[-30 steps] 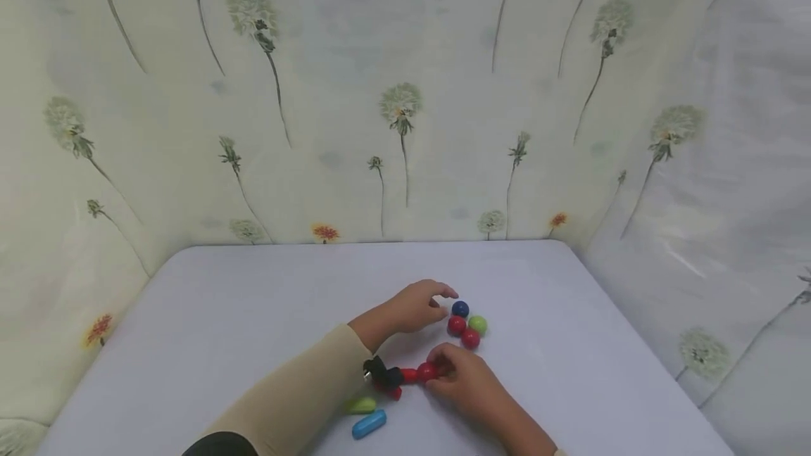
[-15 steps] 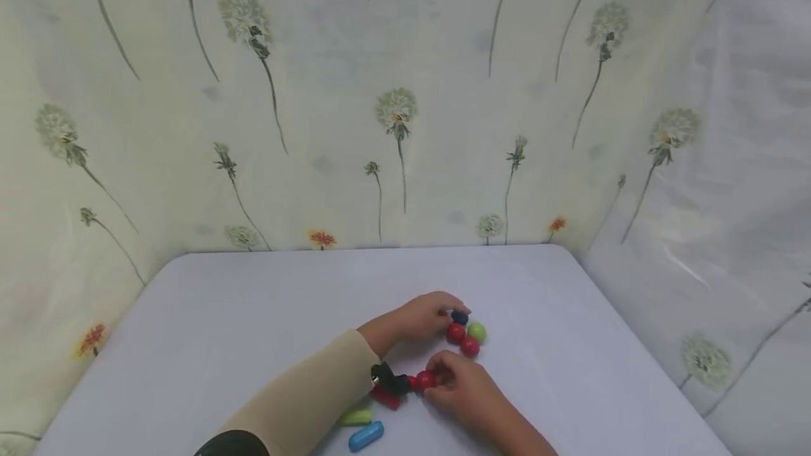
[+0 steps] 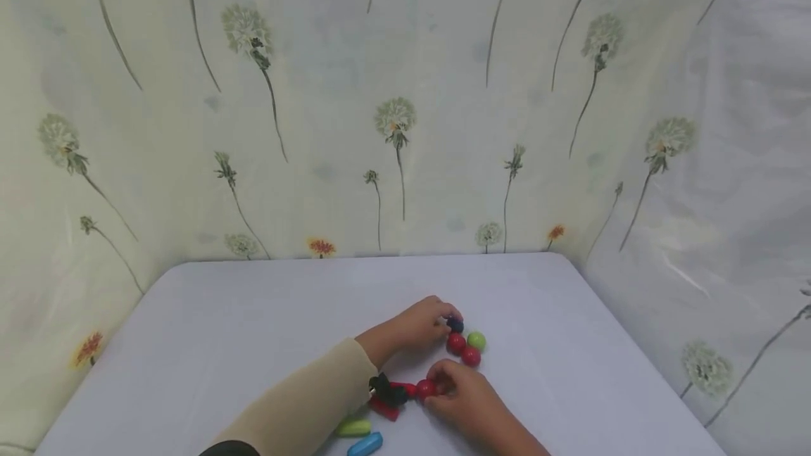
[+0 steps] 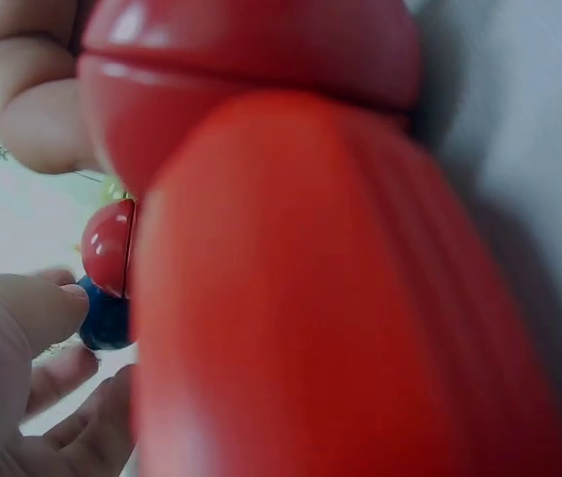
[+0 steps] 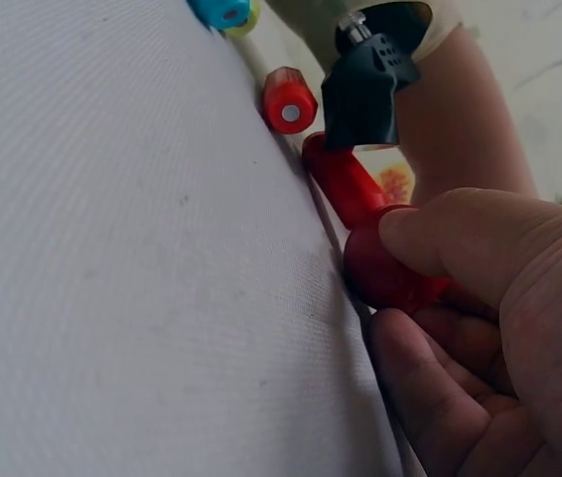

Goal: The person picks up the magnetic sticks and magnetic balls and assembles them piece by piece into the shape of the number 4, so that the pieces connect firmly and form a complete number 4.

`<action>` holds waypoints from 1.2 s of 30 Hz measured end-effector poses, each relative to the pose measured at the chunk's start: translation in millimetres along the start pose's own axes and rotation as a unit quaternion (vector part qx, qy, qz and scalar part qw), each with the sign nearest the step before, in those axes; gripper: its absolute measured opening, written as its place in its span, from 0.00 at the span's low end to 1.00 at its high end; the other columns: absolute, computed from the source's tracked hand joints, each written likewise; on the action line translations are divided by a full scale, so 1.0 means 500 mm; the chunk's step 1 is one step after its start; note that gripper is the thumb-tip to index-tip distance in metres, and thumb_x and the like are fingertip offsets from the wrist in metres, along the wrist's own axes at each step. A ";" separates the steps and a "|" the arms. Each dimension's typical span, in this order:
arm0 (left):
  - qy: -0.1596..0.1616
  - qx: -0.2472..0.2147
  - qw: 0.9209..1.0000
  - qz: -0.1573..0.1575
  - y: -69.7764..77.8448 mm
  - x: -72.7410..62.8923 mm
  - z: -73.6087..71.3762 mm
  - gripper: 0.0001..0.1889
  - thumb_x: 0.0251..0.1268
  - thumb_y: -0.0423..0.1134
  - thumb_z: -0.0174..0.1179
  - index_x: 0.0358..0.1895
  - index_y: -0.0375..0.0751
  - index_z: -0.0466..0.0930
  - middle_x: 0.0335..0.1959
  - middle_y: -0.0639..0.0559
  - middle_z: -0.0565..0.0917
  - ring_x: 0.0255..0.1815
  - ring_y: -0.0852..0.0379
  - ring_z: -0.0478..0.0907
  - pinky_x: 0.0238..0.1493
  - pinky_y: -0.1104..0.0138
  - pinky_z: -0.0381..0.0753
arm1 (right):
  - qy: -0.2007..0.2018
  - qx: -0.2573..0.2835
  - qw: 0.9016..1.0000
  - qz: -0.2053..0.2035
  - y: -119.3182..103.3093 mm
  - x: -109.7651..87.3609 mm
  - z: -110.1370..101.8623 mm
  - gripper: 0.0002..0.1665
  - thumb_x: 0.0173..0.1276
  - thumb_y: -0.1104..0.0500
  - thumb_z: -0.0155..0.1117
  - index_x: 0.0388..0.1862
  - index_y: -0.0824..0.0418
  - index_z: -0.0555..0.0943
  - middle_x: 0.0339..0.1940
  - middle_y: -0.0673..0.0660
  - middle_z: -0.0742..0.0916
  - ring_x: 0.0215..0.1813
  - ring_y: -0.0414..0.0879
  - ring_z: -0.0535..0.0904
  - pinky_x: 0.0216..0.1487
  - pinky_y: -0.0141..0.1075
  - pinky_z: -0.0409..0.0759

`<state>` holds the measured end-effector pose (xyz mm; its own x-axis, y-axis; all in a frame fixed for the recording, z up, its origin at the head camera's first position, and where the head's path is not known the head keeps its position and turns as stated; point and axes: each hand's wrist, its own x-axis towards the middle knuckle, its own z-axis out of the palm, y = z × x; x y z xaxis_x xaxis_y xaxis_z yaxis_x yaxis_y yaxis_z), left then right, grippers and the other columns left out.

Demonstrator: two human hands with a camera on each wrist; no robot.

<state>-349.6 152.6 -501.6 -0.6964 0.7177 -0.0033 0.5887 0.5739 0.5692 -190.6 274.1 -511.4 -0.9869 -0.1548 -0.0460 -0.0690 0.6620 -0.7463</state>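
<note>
At the far side of a small cluster, my left hand [image 3: 418,327] pinches a blue ball [image 3: 455,325] between thumb and fingers. That ball sits close to a red ball [image 3: 456,343]. Nearer to me, my right hand [image 3: 467,398] holds another red ball [image 3: 426,389] by thumb and fingertips. A red rod [image 5: 346,184] meets this ball end-on, low over the white surface. In the left wrist view the same rod [image 4: 311,298] fills most of the picture and partly hides the cluster. The left wrist's black camera mount [image 3: 388,390] covers part of the rod from above.
Beside the cluster lie a green ball [image 3: 476,340] and one more red ball [image 3: 471,356]. A second red rod [image 5: 289,99] with a metal end, a yellow-green rod [image 3: 353,428] and a blue rod [image 3: 365,444] lie near the left forearm on the white table [image 3: 253,329].
My left hand has reached the blue ball, closed its fingers on it and shifted it slightly left. My right hand keeps its hold on the red ball. The head view has tilted slightly upward.
</note>
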 end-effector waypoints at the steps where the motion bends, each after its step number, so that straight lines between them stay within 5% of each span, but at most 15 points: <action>1: 0.003 0.005 1.000 -0.010 0.001 -0.004 0.000 0.13 0.74 0.40 0.65 0.57 0.60 0.84 0.51 0.58 0.78 0.50 0.64 0.75 0.56 0.68 0.79 | -0.003 -0.001 1.000 0.003 0.001 -0.001 0.002 0.14 0.63 0.54 0.78 0.45 0.46 0.83 0.36 0.41 0.86 0.42 0.41 0.82 0.47 0.37 0.82; 5: 0.026 0.010 0.999 -0.043 0.005 -0.021 -0.006 0.13 0.71 0.43 0.67 0.56 0.59 0.80 0.55 0.53 0.75 0.51 0.61 0.77 0.57 0.66 0.81 | -0.012 0.007 1.000 0.011 0.000 -0.003 0.005 0.15 0.63 0.53 0.79 0.45 0.47 0.83 0.37 0.42 0.87 0.42 0.41 0.82 0.49 0.41 0.85; 11: 0.022 0.000 0.999 -0.027 -0.004 -0.028 -0.025 0.25 0.72 0.42 0.67 0.69 0.63 0.77 0.72 0.58 0.76 0.76 0.56 0.70 0.74 0.57 0.72 | -0.014 0.014 1.000 0.023 -0.009 0.003 -0.002 0.16 0.62 0.52 0.80 0.45 0.48 0.83 0.38 0.43 0.88 0.43 0.42 0.83 0.53 0.47 0.87; 19: 0.006 -0.011 1.000 -0.024 -0.021 -0.042 -0.029 0.09 0.71 0.39 0.68 0.48 0.60 0.88 0.49 0.64 0.85 0.62 0.59 0.79 0.68 0.59 0.77 | -0.011 0.022 0.999 0.026 -0.006 0.007 0.003 0.15 0.63 0.52 0.79 0.45 0.48 0.83 0.40 0.43 0.88 0.44 0.42 0.84 0.54 0.48 0.87; 26: 0.010 -0.002 0.999 -0.051 -0.049 -0.077 -0.048 0.14 0.69 0.43 0.71 0.55 0.61 0.86 0.54 0.64 0.86 0.64 0.58 0.80 0.68 0.58 0.78 | -0.001 0.009 0.999 0.032 -0.008 0.009 0.004 0.17 0.62 0.52 0.80 0.47 0.48 0.83 0.41 0.43 0.88 0.44 0.41 0.84 0.52 0.47 0.87; 36: 0.021 -0.028 0.994 -0.101 -0.104 -0.161 -0.077 0.13 0.64 0.43 0.75 0.50 0.59 0.88 0.45 0.64 0.86 0.49 0.61 0.80 0.60 0.59 0.83 | -0.012 -0.004 0.999 0.038 -0.008 0.015 0.007 0.22 0.62 0.49 0.81 0.54 0.47 0.86 0.43 0.42 0.89 0.45 0.41 0.84 0.52 0.46 0.88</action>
<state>-339.8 49.8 -499.1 -0.8149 0.5727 -0.0892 0.4124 0.6812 0.6049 -197.3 267.7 -511.2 -0.9854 -0.1216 -0.1188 0.0049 0.6782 -0.7348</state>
